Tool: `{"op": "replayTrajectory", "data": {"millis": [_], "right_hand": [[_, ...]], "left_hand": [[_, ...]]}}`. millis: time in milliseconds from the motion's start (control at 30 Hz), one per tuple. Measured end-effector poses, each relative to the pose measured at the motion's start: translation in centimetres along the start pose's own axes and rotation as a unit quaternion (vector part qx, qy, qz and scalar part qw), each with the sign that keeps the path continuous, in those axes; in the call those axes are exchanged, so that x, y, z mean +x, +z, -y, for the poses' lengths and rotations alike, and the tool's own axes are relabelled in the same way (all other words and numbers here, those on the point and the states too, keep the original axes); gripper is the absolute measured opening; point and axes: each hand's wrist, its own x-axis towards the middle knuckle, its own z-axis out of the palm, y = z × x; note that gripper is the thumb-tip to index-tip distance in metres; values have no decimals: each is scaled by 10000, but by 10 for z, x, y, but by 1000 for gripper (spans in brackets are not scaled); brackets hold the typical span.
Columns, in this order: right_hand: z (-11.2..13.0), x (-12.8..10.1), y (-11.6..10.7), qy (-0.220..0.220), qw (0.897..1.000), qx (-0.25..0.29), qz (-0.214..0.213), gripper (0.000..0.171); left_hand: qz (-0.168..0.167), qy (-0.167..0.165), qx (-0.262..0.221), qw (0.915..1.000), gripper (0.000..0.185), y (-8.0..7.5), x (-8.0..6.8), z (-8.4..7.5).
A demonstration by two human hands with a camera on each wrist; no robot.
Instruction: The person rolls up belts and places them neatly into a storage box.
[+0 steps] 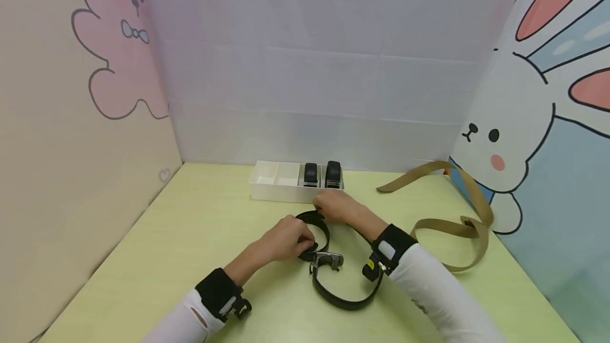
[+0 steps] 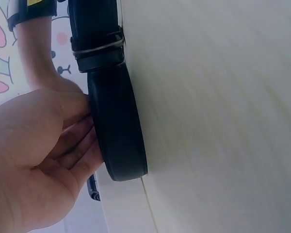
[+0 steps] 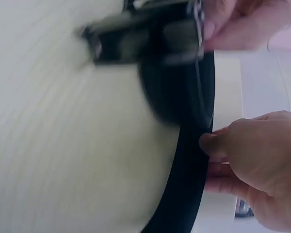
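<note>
A black belt (image 1: 350, 305) with a silver metal buckle (image 1: 329, 259) stands on its edge on the table, bent into loops. My left hand (image 1: 288, 238) pinches the belt's curled part just behind the buckle. In the left wrist view, thumb and fingers hold the black strap (image 2: 117, 121), below a loop with a thin metal band. Farther back, my right hand (image 1: 338, 206) grips the same belt at the far side of the curl. The right wrist view shows its thumb and fingers (image 3: 218, 184) on either side of the strap, with the buckle (image 3: 145, 41) blurred nearby.
Behind my hands stands a white divided box (image 1: 281, 193). Two rolled black belts, a smaller one (image 1: 311, 173) and a larger one (image 1: 333, 173), sit in its right compartments. A tan strap (image 1: 450, 226) lies in loose curves at the right, by the wall.
</note>
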Motion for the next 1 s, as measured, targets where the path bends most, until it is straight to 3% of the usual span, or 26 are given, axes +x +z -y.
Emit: {"op": "replayTrajectory", "data": {"millis": [133, 233, 533, 667, 867, 1000], "right_hand": [[-23, -21, -1, 526, 9983, 131, 222, 38], [-42, -42, -3, 787, 9959, 346, 275, 39], [-84, -90, -5, 1016, 9940, 380, 110, 23], [-87, -97, -9, 959, 9940, 513, 145, 21], [-76, -95, -16, 1021, 9898, 740, 655, 19], [-56, -92, -16, 746, 9954, 510, 313, 5]], "left_hand": [[-66, 35, 68, 9999, 15, -1, -2, 0], [-140, 118, -14, 9998, 18, 1, -5, 2], [-163, 172, -240, 9994, 14, -1, -9, 2], [-196, 236, -215, 9993, 14, -2, -11, 2], [-308, 462, -114, 9984, 13, -2, -12, 2], [-329, 523, -84, 9981, 13, 0, -12, 4]]}}
